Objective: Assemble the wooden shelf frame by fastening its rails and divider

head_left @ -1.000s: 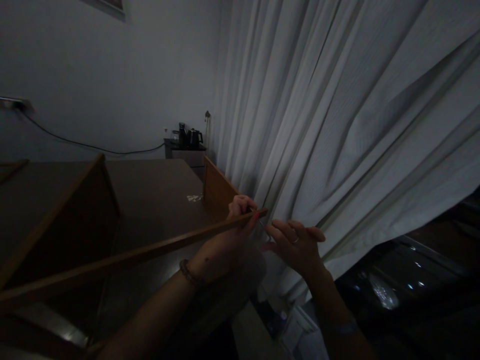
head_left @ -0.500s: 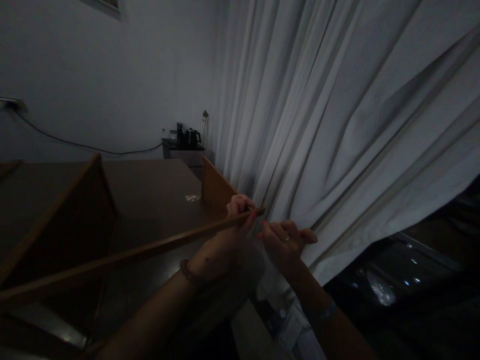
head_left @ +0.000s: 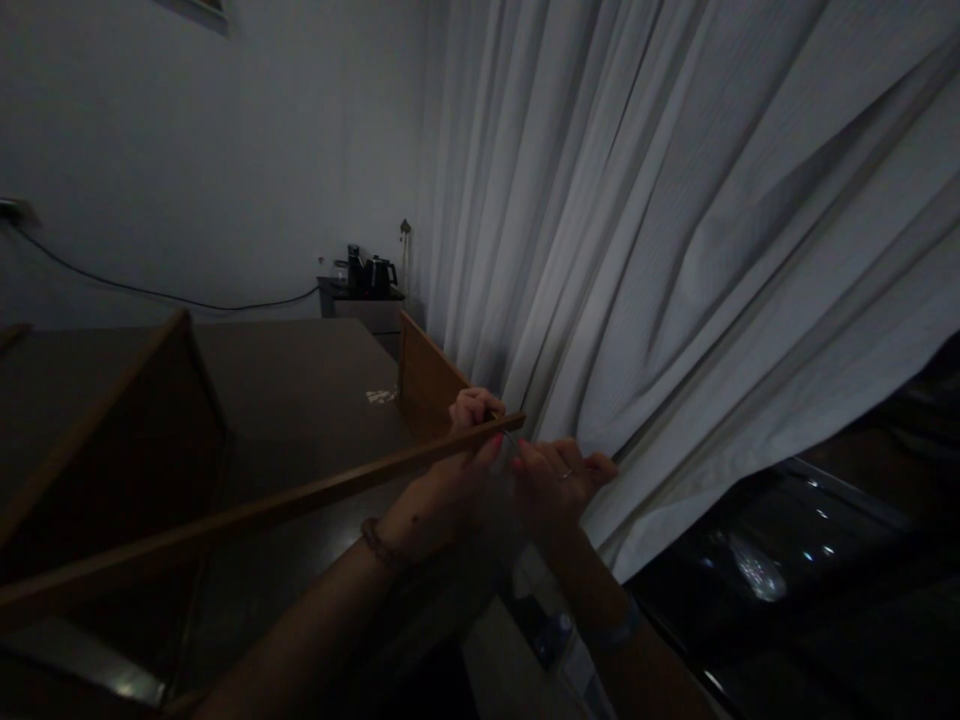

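Note:
My left hand (head_left: 446,485) is closed around the far right end of a long narrow wooden board (head_left: 337,487). Its fingers lie behind the board and the thumb in front. A small dark piece with a yellowish glint (head_left: 493,415) shows by those fingers; its kind is unclear. Just right of the board end, my right hand (head_left: 551,490) pinches a thin metal rod (head_left: 511,438), whose tip meets the board near my left thumb. The rod's other end is hidden in my right fingers, so I cannot tell what tool it is.
Upright wooden panels (head_left: 431,370) (head_left: 176,400) stand around a brown surface (head_left: 300,370) with small pale pieces (head_left: 381,397) on it. White curtains (head_left: 600,250) hang close on the right. A black coffee maker and kettle (head_left: 380,273) stand on a cabinet by the wall.
My right hand has shifted slightly left and turned a little, still holding the rod at the board end. My left hand keeps its grip; the whole view has moved slightly.

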### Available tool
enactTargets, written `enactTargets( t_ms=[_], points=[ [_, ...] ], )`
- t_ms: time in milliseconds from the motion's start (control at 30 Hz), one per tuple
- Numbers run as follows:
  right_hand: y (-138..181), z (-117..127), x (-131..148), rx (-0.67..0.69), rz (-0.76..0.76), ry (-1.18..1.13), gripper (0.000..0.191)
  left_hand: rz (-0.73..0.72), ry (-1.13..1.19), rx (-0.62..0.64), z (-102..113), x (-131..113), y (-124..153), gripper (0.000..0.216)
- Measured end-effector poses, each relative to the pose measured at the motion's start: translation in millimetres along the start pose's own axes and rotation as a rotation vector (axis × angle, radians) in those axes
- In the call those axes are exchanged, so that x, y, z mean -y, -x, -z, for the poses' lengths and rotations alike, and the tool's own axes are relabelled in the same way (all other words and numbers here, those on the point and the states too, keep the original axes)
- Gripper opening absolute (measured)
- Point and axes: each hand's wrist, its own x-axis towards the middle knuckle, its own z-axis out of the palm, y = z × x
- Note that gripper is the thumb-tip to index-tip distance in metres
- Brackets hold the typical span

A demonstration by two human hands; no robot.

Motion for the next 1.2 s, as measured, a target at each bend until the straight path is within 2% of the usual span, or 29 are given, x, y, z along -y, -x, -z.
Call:
enactTargets(
  t_ms=[167,267,533,733,833,967,1067,1200],
  points=[
    [1.6,-1.6,4.9,0.007,-0.089,-0.022,0.027,-0.090,-0.043,-0.074,-8.8,0.3,-2.0,0.018],
    [3.6,-3.2,7.2,-0.003,-0.125,-0.030,0.027,-0.075,-0.101,-0.050,-7.8,-0.8,-3.1,0.016],
    [3.1,3.3,6.6,0.025,-0.144,0.055,0.025,-0.045,-0.064,0.015,-1.3,-11.6,-4.0,0.015],
    [1.9,10.4,5.5,0.001,-0.132,0.063,0.022,-0.116,-0.056,-0.028,-3.7,-8.0,-3.9,0.014],
    [5.4,11.5,4.8,-0.007,-0.147,0.077,0.018,-0.106,-0.060,-0.005,-3.5,-6.1,-3.4,0.013],
    [9.0,17.0,2.0,-0.083,-0.159,0.057,0.022,-0.128,-0.061,-0.004,-2.5,-6.3,-4.9,0.012],
    [8.1,23.8,-3.6,-0.147,-0.227,0.029,0.025,-0.162,-0.066,-0.012,-2.5,-6.7,-6.9,0.012],
    [6.7,28.0,-12.7,-0.140,-0.329,-0.098,0.022,-0.153,-0.080,-0.018,-3.2,-6.5,-7.1,0.013]
  ],
)
